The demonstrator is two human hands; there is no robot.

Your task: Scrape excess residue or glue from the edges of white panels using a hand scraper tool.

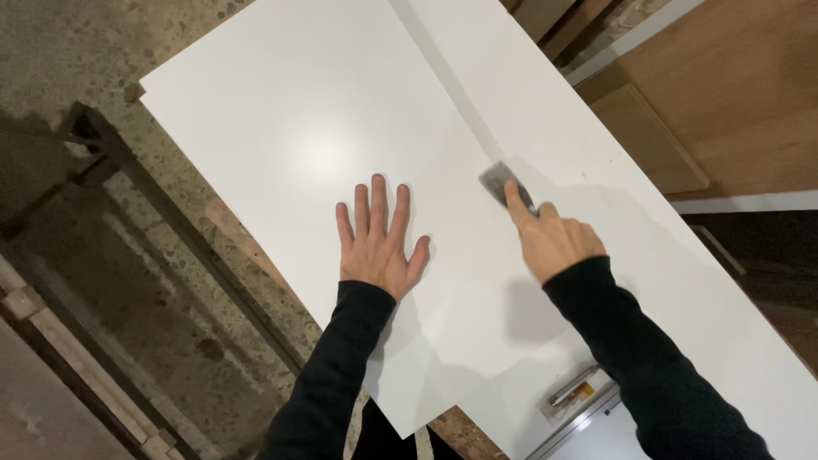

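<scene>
Left hand [377,243] lies flat, fingers spread, on the upper white panel [290,128], holding nothing; right hand [555,243] grips a scraper [503,183], forefinger along it, blade at that panel's edge.

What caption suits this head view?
Left hand pressed flat on a white panel while the right hand pushes a scraper blade along its edge.

A single head-worn camera is looking steeply down from close above the counter [256,102], facing away from the wearer toward twelve o'clock. Both sleeved arms are entering from six o'clock, and concrete floor [77,51] is showing toward nine o'clock.
</scene>
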